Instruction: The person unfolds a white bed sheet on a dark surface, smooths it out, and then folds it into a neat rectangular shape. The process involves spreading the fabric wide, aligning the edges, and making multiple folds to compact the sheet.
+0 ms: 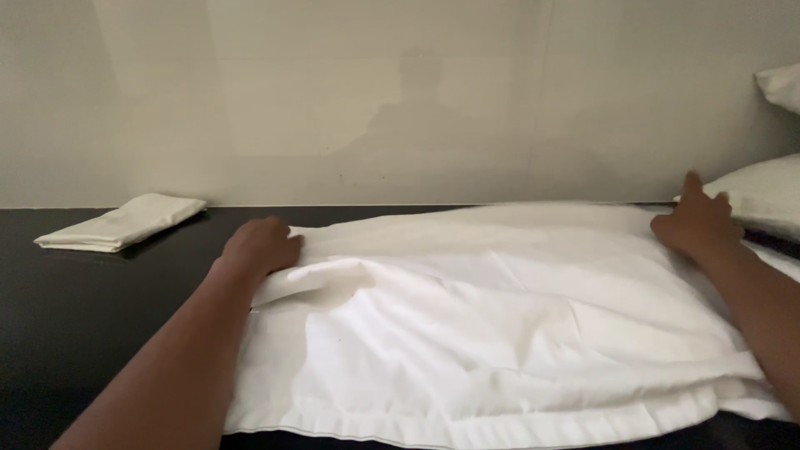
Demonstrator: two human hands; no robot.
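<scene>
**Both hands down on the white pillowcase**

Left hand (260, 247) planted on the far left corner of the white pillowcase (500, 333), fingers curled under and bunched together, gripping a fold of cloth just beneath the knuckles. Hard to tell how much fabric sits inside that grip, fingertips hidden. Right hand (697, 223) out at the far right corner, palm down, fingers loosely spread and pressing flat on the cloth, thumb raised and pointing up toward the wall (400, 100). Nothing pinched there, only pressed.

Between the two sets of fingers, the pillowcase stretched wide across the black tabletop (75, 317), rumpled in the middle, its hemmed edge running along the near side. A raised ridge of cloth just to the right of the left fingers.

Beyond the right fingertips and touching them or nearly so, a plump white pillow (762, 196); above that, the corner of another pillow (783, 83) at the top edge. Well off to the left of the left fingers, a folded white cloth (121, 223) lying flat against the base of the pale wall, apart from everything else
</scene>
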